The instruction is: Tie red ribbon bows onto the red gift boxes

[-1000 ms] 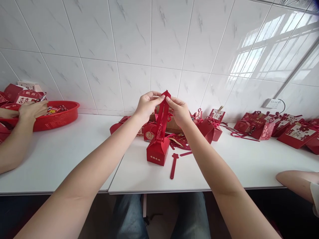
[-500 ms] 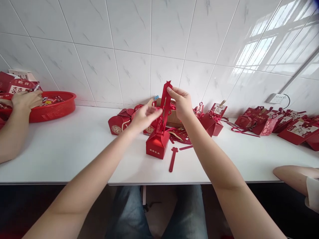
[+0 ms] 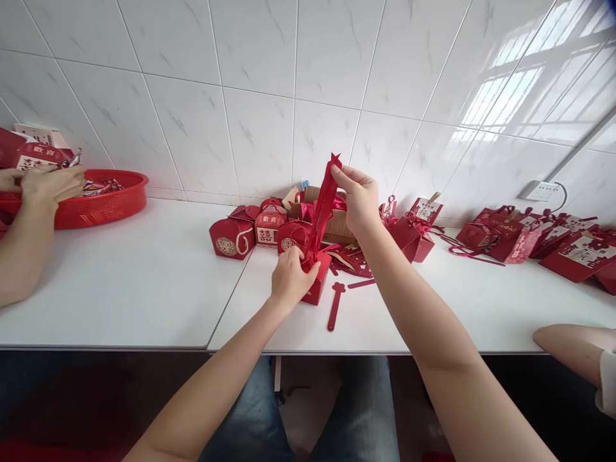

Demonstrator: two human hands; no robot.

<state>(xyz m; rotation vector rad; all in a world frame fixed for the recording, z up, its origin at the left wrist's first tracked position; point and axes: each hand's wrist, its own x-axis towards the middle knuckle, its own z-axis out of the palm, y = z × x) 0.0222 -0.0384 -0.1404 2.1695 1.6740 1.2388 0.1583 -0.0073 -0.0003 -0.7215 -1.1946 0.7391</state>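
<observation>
Red ribbon [image 3: 324,212] between both hands [image 3: 360,197]

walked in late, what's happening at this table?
A person's right hand pinches a red ribbon near its upper end, holding it taut-looking above a small red box. The left hand is at the box's top, by the ribbon's lower end; its grip is partly hidden. A flower-ended strip lies just right of the box. To the left, a co-worker's hand is at a red basket.
</observation>
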